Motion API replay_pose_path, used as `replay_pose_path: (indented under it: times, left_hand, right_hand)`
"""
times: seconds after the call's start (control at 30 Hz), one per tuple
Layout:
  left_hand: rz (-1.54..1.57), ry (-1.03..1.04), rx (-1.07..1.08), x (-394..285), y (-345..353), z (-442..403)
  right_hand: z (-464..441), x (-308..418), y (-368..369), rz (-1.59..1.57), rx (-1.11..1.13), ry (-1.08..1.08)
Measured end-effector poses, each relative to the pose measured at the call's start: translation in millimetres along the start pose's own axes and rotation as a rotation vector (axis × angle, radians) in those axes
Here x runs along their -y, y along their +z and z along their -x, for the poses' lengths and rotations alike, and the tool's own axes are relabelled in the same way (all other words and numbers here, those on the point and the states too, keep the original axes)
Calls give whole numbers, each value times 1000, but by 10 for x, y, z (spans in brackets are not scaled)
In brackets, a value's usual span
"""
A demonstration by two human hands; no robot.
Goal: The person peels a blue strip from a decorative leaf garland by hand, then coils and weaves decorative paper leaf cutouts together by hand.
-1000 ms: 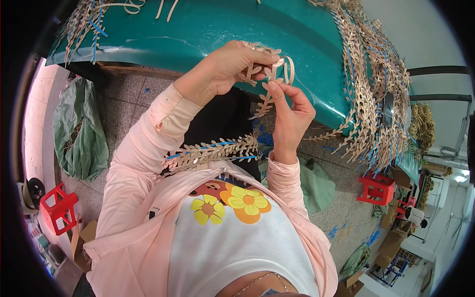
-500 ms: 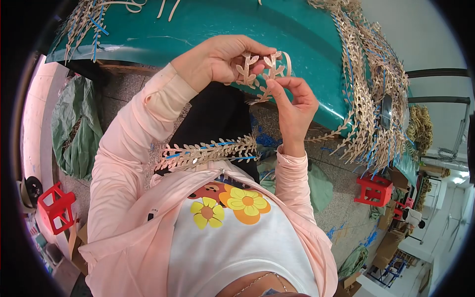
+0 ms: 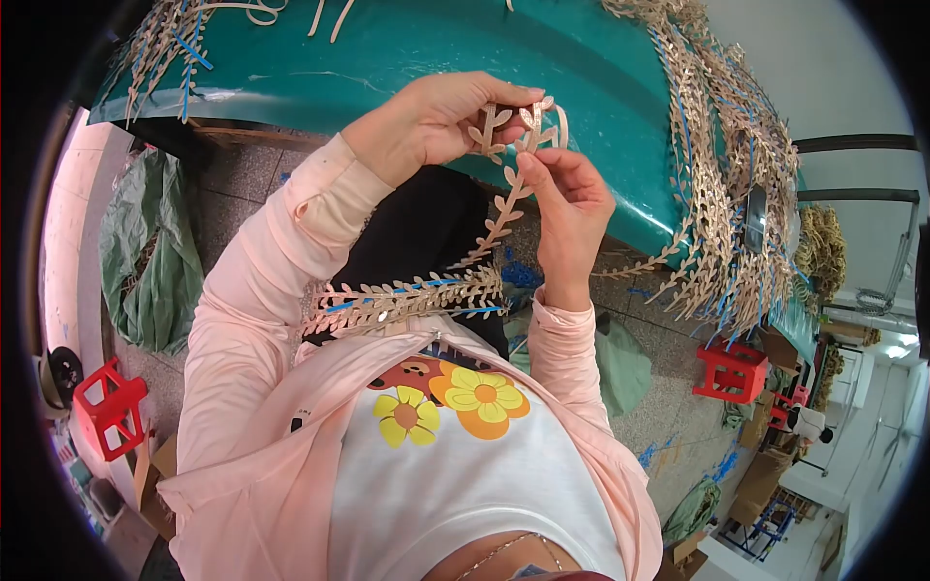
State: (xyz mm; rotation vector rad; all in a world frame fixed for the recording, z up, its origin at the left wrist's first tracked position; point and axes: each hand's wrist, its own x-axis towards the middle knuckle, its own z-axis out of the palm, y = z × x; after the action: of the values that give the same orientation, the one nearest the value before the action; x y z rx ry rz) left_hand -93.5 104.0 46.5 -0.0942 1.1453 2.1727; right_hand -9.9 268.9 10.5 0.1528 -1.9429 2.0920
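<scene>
A glittery, rose-gold leaf trim (image 3: 504, 208) is stretched between my hands above the near edge of the green table. My left hand (image 3: 431, 121) is closed on its looped upper part, thumb and fingers pinching it. Just to the right, my right hand (image 3: 573, 198) pinches the same trim between thumb and forefinger, and a length dangles below. A pale strip curls above the right fingertips. Across my lap lies a bundle of similar leaf trims (image 3: 417, 298) with blue strips among them.
Large heaps of leaf trims (image 3: 722, 184) hang over the right side of the green table (image 3: 320, 73), and another bunch (image 3: 165, 58) hangs at its left. Red stools (image 3: 731, 373) stand on the floor, with a green sack (image 3: 145, 247) at left.
The dangling end of the trim has lengthened and now hangs lower, towards my lap. Both hands have shifted slightly; their pinching grips continue.
</scene>
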Motion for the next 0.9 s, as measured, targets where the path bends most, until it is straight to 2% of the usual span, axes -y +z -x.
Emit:
replay_pose_path:
  times: [0.07,0.13,0.17,0.27,0.33,0.47,0.57,0.63,0.7,0.77,0.87,0.9]
  left_hand:
    - [-3,33,49,18,9,-10]
    - [-369,270,116,63,17,18]
    - [-561,293,39,101,16,24]
    - [-496,347,-2,98,79,124]
    - [-469,345,2,82,61,116]
    - [-425,332,37,61,-55,51]
    - [-390,274,81,5,-60,69]
    - [-360,232,97,-19,-46,68]
    - [-330,192,112,-31,-55,47]
    - [-138,26,95,-37,-86,-10]
    - [-137,55,121,-90,-59,-23]
    - [-142,53,124,-140,-44,-14]
  right_hand:
    - [-43,-12,4,-51,-8,33]
    - [-69,-18,2,-79,-71,-21]
    - [-80,6,1,-80,-73,-23]
    - [-101,125,41,37,-70,-50]
    - [-136,175,69,-134,-76,46]
    - [-189,-19,-73,-126,11,2]
    - [-158,36,-117,37,21,40]
    - [-173,84,-146,283,44,-100]
    - [-165,140,-119,213,37,-60]
    - [-170,148,-116,143,29,-23]
    - [-194,136,-127,206,16,-48]
    - [-209,165,-116,113,-9,-10]
